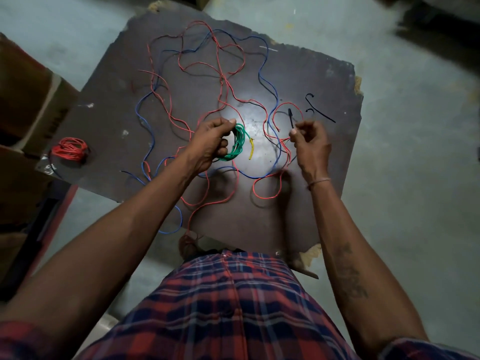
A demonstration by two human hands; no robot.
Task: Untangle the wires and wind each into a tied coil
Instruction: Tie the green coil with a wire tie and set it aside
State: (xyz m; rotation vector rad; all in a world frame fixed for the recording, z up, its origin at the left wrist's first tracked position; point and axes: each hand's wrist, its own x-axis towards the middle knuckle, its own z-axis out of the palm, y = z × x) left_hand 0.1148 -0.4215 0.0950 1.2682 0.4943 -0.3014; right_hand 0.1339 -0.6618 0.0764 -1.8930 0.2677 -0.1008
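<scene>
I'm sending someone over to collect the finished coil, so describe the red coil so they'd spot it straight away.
Start at the dark board strewn with loose red and blue wires. Go to its left corner, well away from both hands, and there lies the red coil. It is the only red wire wound into a tight bundle; the other coil is green and held in the left hand.

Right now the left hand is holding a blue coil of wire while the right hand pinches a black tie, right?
Not quite. The head view shows the coil in the left hand is green, not blue. The right hand does pinch a black tie.
</scene>
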